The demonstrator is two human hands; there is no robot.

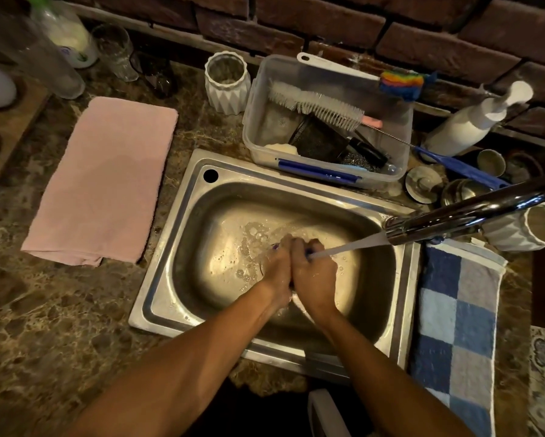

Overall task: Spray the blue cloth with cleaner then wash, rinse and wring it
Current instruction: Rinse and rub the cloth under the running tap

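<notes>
L hand (pixel 277 266) & R hand (pixel 316 272) clenched round blue cloth (pixel 307 253), mostly hidden, under tap stream (pixel 350 246).

Nothing here offers a word to read. The clear plastic bottle with white contents (pixel 63 29) at the back left of the counter carries a label with green and purple marks, but it is too blurred to make out. The white pump dispenser bottle (pixel 463 127) on the right shows a plain side, no lettering.
</notes>
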